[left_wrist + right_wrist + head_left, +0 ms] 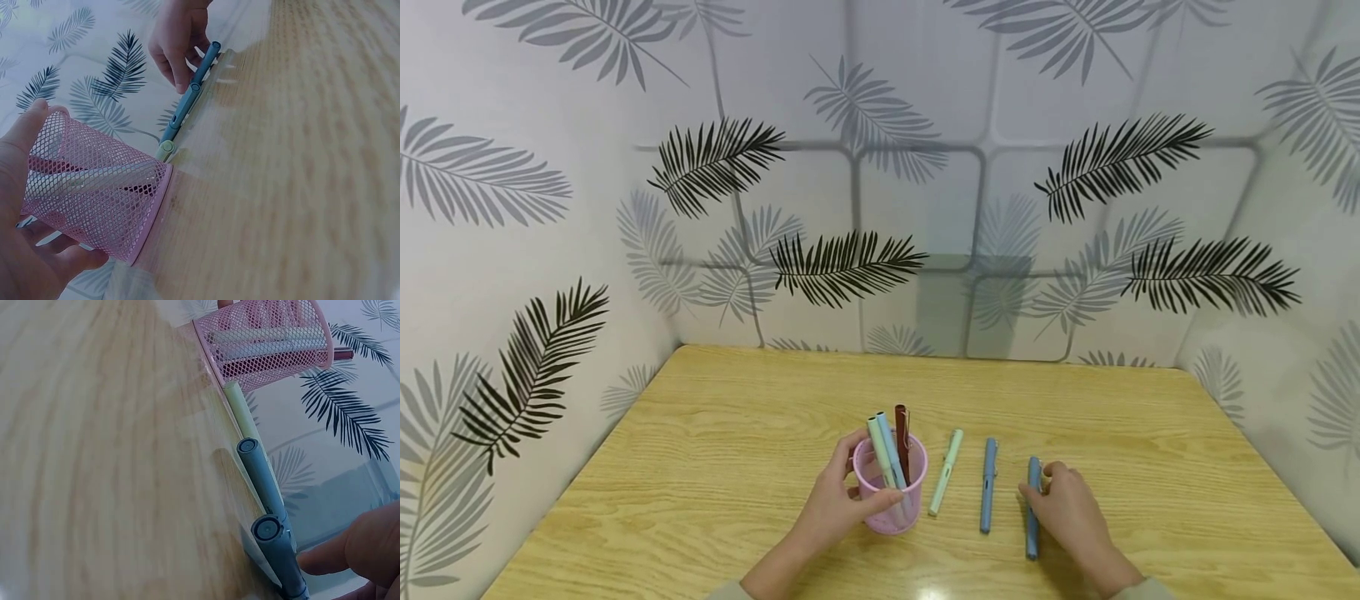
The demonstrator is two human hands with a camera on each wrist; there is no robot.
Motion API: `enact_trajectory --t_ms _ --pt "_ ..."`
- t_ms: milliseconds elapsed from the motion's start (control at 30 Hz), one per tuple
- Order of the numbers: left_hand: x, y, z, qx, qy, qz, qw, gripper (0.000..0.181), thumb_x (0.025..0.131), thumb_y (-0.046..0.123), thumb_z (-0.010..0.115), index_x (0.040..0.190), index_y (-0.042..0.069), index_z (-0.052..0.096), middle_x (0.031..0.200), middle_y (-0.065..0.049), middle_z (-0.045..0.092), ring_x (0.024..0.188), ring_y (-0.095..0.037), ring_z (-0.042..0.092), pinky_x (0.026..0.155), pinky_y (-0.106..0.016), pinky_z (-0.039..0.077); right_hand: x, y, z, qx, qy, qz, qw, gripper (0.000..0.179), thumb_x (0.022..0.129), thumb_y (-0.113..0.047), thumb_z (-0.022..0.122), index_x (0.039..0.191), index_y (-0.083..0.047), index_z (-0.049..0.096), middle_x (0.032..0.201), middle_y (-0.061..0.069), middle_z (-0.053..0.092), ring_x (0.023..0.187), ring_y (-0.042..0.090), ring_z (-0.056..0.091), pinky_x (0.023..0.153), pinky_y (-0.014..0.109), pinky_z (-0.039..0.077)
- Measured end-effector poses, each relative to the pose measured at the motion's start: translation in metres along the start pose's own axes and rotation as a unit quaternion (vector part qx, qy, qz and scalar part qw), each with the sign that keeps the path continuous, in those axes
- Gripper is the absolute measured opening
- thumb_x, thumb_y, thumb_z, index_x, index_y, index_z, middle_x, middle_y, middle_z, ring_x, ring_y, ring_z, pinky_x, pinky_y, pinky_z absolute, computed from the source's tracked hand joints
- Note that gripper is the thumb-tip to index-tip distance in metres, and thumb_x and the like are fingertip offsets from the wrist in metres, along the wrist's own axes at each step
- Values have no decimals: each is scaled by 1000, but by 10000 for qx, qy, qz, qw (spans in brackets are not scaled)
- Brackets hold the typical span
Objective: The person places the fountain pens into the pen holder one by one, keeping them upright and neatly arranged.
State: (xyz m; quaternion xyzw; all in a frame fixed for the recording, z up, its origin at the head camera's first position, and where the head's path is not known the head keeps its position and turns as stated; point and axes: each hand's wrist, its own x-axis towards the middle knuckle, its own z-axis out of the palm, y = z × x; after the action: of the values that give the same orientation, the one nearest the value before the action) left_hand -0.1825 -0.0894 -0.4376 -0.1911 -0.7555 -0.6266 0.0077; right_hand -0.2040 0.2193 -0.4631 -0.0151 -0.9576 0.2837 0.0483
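Observation:
My left hand (838,500) grips a pink mesh pen holder (891,525), thumb across its near side and fingers round the far left. Upright but leaning inside it are a pale green pen (877,446), a light blue pen (890,446) and a dark red pen (902,437). To the right, my right hand (1075,508) pinches the rightmost blue pen (1032,542) near its clip end, thumb on the left and fingers on the right. That pen lies along the table, its round end facing the right wrist view.
Between the hands lie another pale green pen (946,473) and a second blue pen (988,492), roughly parallel. The wood-grain table (737,433) meets leaf-patterned walls (895,192) at the back and sides.

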Motion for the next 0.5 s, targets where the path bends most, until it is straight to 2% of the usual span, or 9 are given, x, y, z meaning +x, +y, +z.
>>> enact_trajectory --t_ms 200,367,500 --pt "-1 -1 0 -51 1 -12 10000 77 77 19 77 139 11 33 135 -12 42 119 -36 44 88 -49 47 3 -2 1 -160 -64 -55 9998 50 84 -18 68 109 21 51 100 32 56 84 35 57 63 41 51" --pt "-1 0 -1 -28 2 27 10000 77 77 18 77 139 10 32 135 -12 43 119 -36 45 88 -49 47 5 -2 0 -15 -221 -31 9998 43 81 -14 68 101 20 52 88 25 54 71 26 50 53 32 47" --pt "-1 1 -1 11 -4 36 10000 77 77 19 77 139 10 32 135 -12 43 118 -36 45 87 -48 48 6 -3 0 -66 -271 -53 9996 37 80 -11 68 97 17 52 81 19 50 68 23 47 50 29 44"
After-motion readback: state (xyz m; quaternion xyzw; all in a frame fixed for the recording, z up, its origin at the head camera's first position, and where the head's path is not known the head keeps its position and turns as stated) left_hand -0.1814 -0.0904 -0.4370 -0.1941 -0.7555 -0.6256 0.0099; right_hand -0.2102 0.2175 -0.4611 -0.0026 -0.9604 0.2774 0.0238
